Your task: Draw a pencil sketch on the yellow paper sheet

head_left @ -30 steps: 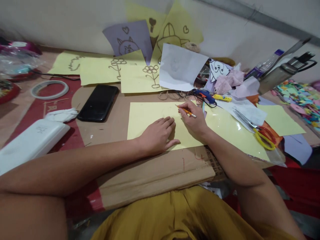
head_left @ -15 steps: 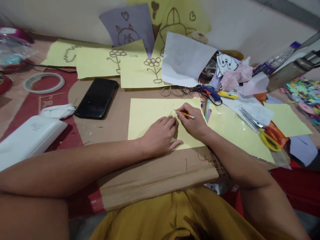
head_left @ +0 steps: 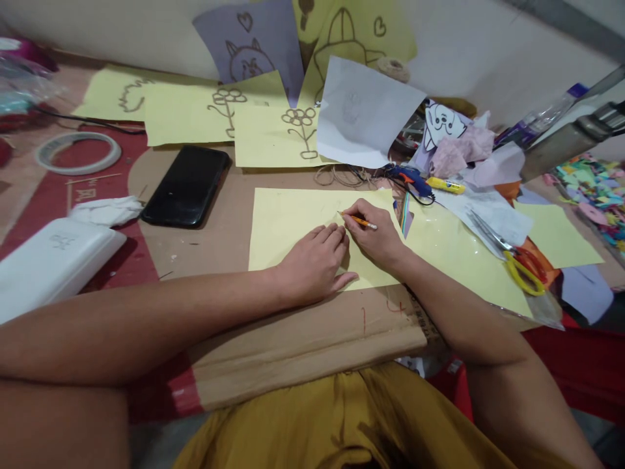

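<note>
A sheet of yellow paper [head_left: 280, 225] lies on brown cardboard [head_left: 312, 339] in front of me. My left hand [head_left: 315, 264] rests flat on the sheet, fingers stretched out and thumb apart, holding nothing. Just right of it, my right hand [head_left: 378, 234] is closed around a short orange pencil [head_left: 364, 222]. The pencil's tip points left and meets the paper, close to my left fingertips. Faint pencil lines show on the sheet above the tip; their shape is too pale to make out.
Left are a black phone [head_left: 188, 187], a tape roll [head_left: 78, 154] and a white power bank [head_left: 61, 264]. Behind stand yellow sheets with flower drawings [head_left: 266, 137] and a white sheet [head_left: 368, 114]. Right lie scissors [head_left: 522, 270], a glue gun [head_left: 409, 179] and a yellow tube [head_left: 446, 185].
The view has shifted slightly. Both hands keep nearly the same place on the paper, and the pencil tip has moved very little.
</note>
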Tool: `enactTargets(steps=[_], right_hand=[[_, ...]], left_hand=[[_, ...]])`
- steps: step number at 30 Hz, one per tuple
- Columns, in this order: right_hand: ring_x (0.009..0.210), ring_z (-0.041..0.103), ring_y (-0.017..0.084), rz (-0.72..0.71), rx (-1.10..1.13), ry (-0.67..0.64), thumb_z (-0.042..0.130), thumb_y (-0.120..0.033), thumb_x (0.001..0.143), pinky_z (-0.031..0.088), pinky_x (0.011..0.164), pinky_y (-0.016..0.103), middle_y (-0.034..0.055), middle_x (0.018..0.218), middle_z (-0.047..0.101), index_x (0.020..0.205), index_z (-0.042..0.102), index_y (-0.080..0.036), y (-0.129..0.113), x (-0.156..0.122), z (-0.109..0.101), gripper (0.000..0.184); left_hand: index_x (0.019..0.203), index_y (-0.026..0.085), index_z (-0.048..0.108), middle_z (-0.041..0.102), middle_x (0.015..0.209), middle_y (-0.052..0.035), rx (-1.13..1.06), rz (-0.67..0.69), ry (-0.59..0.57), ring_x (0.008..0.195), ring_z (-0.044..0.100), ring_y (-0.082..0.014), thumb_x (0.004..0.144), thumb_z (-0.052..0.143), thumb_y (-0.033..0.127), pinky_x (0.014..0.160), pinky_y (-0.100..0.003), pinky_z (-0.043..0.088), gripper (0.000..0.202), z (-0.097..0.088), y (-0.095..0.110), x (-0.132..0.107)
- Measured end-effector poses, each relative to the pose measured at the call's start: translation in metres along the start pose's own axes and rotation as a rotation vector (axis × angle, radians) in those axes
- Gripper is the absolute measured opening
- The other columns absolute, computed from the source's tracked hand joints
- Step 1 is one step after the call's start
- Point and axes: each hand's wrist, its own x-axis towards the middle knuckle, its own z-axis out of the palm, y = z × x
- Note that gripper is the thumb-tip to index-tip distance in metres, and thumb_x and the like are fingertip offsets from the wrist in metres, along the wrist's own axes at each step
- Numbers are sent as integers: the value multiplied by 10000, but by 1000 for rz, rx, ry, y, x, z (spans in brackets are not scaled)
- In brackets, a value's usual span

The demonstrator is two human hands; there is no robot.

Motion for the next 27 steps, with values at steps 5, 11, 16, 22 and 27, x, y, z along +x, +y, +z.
enactTargets(steps=[5,11,16,22,27], right_hand=[[760,630,164,-5,1,-3,596,-294,958,473,723,314,8,826,700,863,610,-244,1,0,1,108],[765,629,168,-1,3,6,591,-311,963,473,728,319,12,831,701,875,612,-242,2,0,1,114],[764,624,168,0,1,5,592,-305,958,472,732,320,12,828,700,867,608,-243,1,0,1,112],[766,629,165,6,0,7,597,-289,954,472,735,313,13,825,699,862,610,-238,0,0,1,107],[750,628,154,-27,11,26,599,-280,958,468,720,297,4,813,690,865,617,-229,2,0,2,108]], left_hand=[[1452,-47,531,570,1476,-282,10,7,1,1445,488,-400,1020,518,585,1230,-488,360,765,1,0,0],[1451,-36,534,578,1468,-280,9,4,15,1438,498,-389,1018,527,580,1226,-479,361,752,1,0,0],[1451,-26,535,575,1473,-276,20,2,15,1440,498,-385,1020,518,587,1227,-473,358,750,1,1,0],[1460,-53,522,557,1487,-290,17,7,3,1457,477,-394,1029,503,583,1235,-484,348,768,1,1,0],[1461,-52,523,556,1494,-280,28,3,-10,1454,479,-395,1030,500,585,1240,-479,344,769,0,1,1]])
